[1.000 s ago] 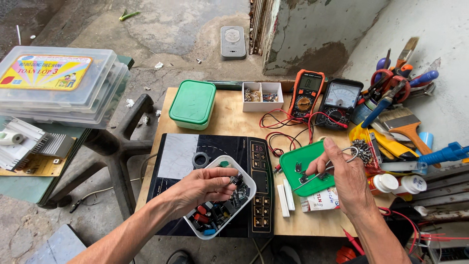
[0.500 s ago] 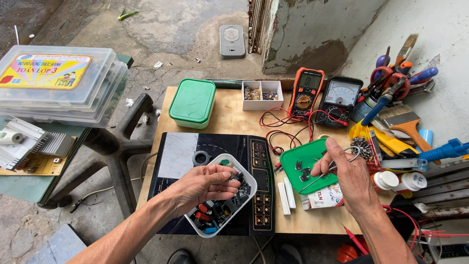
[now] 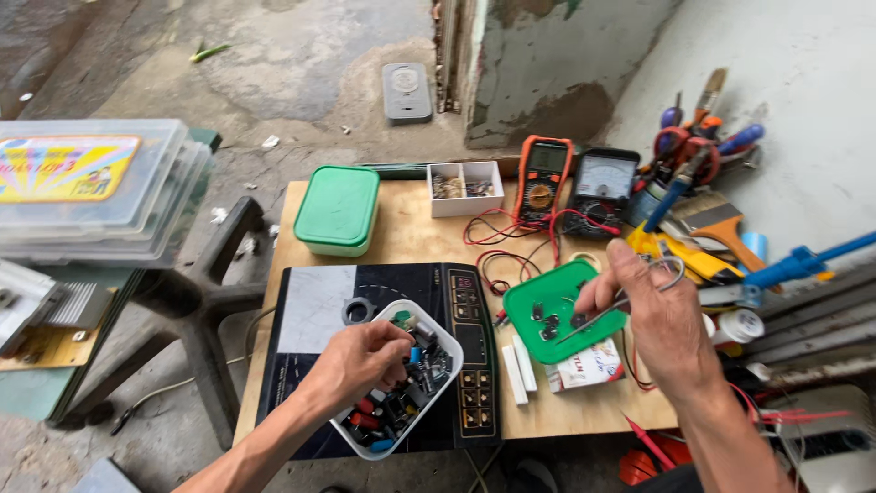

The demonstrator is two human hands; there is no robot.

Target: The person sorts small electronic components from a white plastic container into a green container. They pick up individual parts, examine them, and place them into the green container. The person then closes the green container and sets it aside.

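My left hand (image 3: pixel 360 363) is dipping into the white tub (image 3: pixel 436 415), fingertips curling closed among the small parts (image 3: pixel 401 411); whether they are pinching one I cannot tell, since the knuckles are hiding the tips. My right hand (image 3: pixel 652 315) is gripping tweezers (image 3: pixel 598 319), fingers closed on the handles, the tips angling down over the green lid (image 3: pixel 557 310), where a few dark parts (image 3: pixel 546 324) are lying. The tub is sitting on the black cooktop (image 3: pixel 365 310) near the table's (image 3: pixel 411 237) front edge; the lid is lying just right of it, partly over a small printed box (image 3: pixel 584 370). To do this well, I am judging I should be lifting one part at a time, keeping the tub from tipping off the cooktop's edge, and holding the tweezers low and steady so nothing is flicking off the lid toward the red leads (image 3: pixel 497 242) behind it.
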